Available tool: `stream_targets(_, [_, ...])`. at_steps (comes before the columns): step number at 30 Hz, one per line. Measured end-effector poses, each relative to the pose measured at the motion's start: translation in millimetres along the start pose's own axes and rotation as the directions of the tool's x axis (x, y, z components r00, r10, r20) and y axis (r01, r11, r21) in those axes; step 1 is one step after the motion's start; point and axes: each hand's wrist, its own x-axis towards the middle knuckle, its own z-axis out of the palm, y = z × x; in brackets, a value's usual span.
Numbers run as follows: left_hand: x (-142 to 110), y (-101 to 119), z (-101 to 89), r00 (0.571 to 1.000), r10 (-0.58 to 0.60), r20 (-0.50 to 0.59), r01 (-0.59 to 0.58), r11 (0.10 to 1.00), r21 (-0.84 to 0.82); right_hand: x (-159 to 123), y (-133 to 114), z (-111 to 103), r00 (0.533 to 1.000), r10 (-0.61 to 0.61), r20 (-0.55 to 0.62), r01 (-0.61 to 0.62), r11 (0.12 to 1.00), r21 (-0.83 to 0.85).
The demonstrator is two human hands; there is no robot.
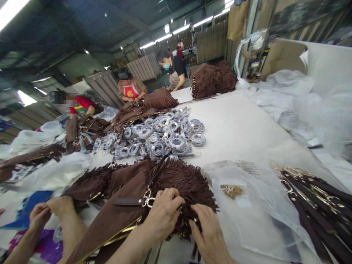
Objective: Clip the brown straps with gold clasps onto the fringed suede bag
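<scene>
A dark brown fringed handbag lies in front of me, its gold zip along the lower edge and a short strap with a gold clasp on top. My left hand rests over the bag beside that clasp, fingers curled onto its fringed edge and small metal fittings. Close by on the right, my right hand has thumb and fingers bent around the same edge. The fingertips of both hands are partly hidden in the dark fringe, so the exact part they pinch cannot be made out.
Coiled grey straps are heaped beyond the bag. Clear plastic bags and brown straps with gold clasps lie right. A co-worker's hands are close on my left. Stacked brown bags and several co-workers are farther back.
</scene>
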Motion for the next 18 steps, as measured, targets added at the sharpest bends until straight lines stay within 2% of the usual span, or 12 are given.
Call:
stream_targets(2, [-2.3, 0.9, 1.2, 0.999, 0.043, -0.007, -0.042, 0.999, 0.006, 0.4, 8.1, -0.7, 0.996, 0.024, 0.083, -0.022, 1.000, -0.015])
stream_targets(5, [-4.7, -0.7, 1.0, 1.000, 0.014, -0.022, -0.014, 1.000, 0.009, -1.9, 12.0, 1.0, 0.980, 0.040, 0.195, -0.050, 0.998, 0.049])
stream_targets(8, [-4.8, -2.3, -0.7, 1.000, -0.019, -0.014, 0.020, 1.000, 0.009, -2.9, 10.1, -2.8, 0.970, 0.046, 0.241, -0.079, 0.988, 0.131])
stream_targets(10, [-3.7, -1.3, -1.6, 0.999, -0.028, 0.017, 0.027, 0.999, 0.026, -1.5, 7.5, -7.3, 0.958, 0.085, 0.273, -0.149, 0.964, 0.222])
stream_targets(12, [-2.9, 1.3, -2.3, 0.997, -0.039, 0.065, 0.034, 0.997, 0.069, 1.7, 4.3, -11.2, 0.917, 0.198, 0.347, -0.324, 0.877, 0.354])
stream_targets(14, [-3.6, 4.5, -3.1, 0.994, -0.048, 0.097, 0.036, 0.992, 0.124, 5.0, 0.8, -13.7, 0.832, 0.301, 0.467, -0.520, 0.717, 0.464])
stream_targets(15, [-4.5, 5.9, -3.4, 0.993, -0.053, 0.102, 0.037, 0.988, 0.150, 5.8, -1.0, -14.4, 0.798, 0.316, 0.513, -0.575, 0.653, 0.493])
stream_targets(16, [-5.8, 6.9, -3.7, 0.993, -0.057, 0.103, 0.039, 0.985, 0.168, 5.7, -2.8, -14.8, 0.789, 0.307, 0.532, -0.587, 0.631, 0.507])
stream_targets(18, [-8.7, 7.7, -3.4, 0.993, -0.058, 0.104, 0.038, 0.983, 0.181, 2.2, -5.9, -14.8, 0.833, 0.231, 0.503, -0.499, 0.707, 0.501])
